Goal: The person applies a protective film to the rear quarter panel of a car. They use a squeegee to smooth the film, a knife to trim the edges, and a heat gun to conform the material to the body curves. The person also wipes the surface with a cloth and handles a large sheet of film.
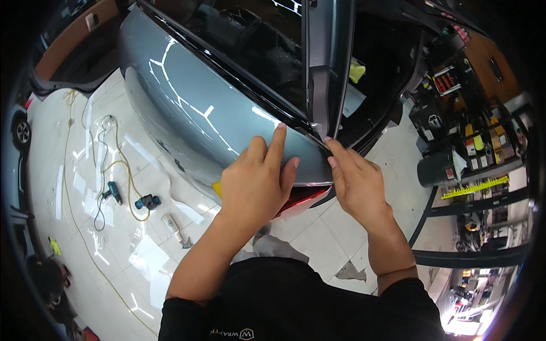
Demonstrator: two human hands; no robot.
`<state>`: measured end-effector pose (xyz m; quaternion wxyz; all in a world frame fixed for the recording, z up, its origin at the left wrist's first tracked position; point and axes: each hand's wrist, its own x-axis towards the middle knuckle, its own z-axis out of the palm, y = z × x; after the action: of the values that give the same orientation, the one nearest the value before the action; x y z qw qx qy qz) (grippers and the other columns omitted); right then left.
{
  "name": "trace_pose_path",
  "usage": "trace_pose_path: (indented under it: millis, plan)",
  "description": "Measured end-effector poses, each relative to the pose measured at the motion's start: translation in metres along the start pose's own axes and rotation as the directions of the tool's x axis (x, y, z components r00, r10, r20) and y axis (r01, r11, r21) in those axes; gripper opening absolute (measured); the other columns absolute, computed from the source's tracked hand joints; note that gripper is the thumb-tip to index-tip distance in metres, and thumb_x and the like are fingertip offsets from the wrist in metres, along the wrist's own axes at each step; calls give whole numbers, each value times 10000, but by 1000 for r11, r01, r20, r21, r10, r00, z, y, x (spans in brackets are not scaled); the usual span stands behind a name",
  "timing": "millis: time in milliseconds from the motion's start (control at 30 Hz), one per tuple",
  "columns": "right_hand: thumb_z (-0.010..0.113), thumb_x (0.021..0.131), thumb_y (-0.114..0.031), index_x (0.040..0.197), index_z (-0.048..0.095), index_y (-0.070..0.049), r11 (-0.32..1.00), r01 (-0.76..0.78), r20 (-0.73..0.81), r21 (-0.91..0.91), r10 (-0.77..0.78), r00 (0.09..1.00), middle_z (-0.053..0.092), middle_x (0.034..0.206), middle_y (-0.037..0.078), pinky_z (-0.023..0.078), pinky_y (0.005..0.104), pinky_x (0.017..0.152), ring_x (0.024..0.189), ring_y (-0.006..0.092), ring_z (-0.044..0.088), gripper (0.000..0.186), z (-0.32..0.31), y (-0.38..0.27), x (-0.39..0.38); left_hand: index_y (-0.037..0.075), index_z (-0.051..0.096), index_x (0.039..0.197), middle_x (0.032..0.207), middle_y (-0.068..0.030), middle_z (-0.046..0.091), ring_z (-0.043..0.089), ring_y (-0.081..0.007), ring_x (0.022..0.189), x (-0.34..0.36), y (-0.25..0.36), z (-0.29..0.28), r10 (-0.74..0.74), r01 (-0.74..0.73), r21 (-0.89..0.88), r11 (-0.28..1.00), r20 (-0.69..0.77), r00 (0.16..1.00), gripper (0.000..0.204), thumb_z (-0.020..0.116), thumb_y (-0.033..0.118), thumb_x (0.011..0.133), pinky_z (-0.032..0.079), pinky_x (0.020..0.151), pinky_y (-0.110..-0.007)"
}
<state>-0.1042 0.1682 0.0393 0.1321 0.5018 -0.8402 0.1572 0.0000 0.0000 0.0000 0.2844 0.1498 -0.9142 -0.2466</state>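
Observation:
A glossy grey-blue car fender panel (187,96) curves along a black window trim (239,85). My left hand (253,176) lies over the panel, its index fingertip pressing close to the trim and its thumb apart. The other fingers are curled, and a flat yellow piece (217,188) sticks out on their outer side; most of it is hidden. At the panel's corner, beside the dark pillar (327,74), my right hand (361,182) has thumb and index finger drawn together at the edge. What they pinch is too small to make out. A red tail light (301,199) shows between my wrists.
On the tiled floor at left lie a heat gun (114,193), a dark power tool (148,202), a white handheld tool (173,227), cables and white sheets (149,258). A person (48,278) is at lower left. Racks and a dark bin (438,170) stand at right.

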Motion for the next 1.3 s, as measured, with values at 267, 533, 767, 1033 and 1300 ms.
trace_pose_path:
  millis: [267,533,767,1033,1300]
  plan:
    - [666,813,-20,1338,559,-56,997,18,58,-73,-13,998,519,840,84,528,346,588,673,239,625,537,3,-13,9,155,640,1272,785,-47,476,536,-197,569,-3,-7,2,96,-99,-36,994,-83,992,513,756,285,789,440,497,-320]
    - [661,814,-21,1338,560,-63,981,-81,44,-178,90,995,522,856,90,540,352,605,678,244,630,535,6,-26,4,89,615,1283,820,-67,461,552,-200,626,-2,-11,7,171,-176,-84,981,-59,983,486,690,294,848,472,540,-319]
    - [659,803,-3,1340,562,-67,967,-100,22,-233,108,994,533,861,88,545,340,617,677,235,624,549,10,-29,4,113,641,1272,776,-75,467,555,-210,618,1,-12,3,161,-164,-94,982,-41,986,470,711,264,832,435,517,-320]
    - [654,789,16,1329,566,-63,973,-104,-5,-206,105,994,530,854,83,543,341,611,671,232,619,553,12,-32,-2,113,624,1290,790,-84,475,564,-230,623,-2,-14,3,181,-185,-127,975,-38,983,485,709,252,833,447,524,-337]
    - [624,855,46,1335,564,-60,984,-115,-2,-133,116,993,535,795,105,503,368,572,634,270,578,495,10,-30,3,115,620,1293,794,-88,480,560,-234,623,0,-12,4,172,-175,-111,978,-39,984,480,707,244,839,445,532,-338]
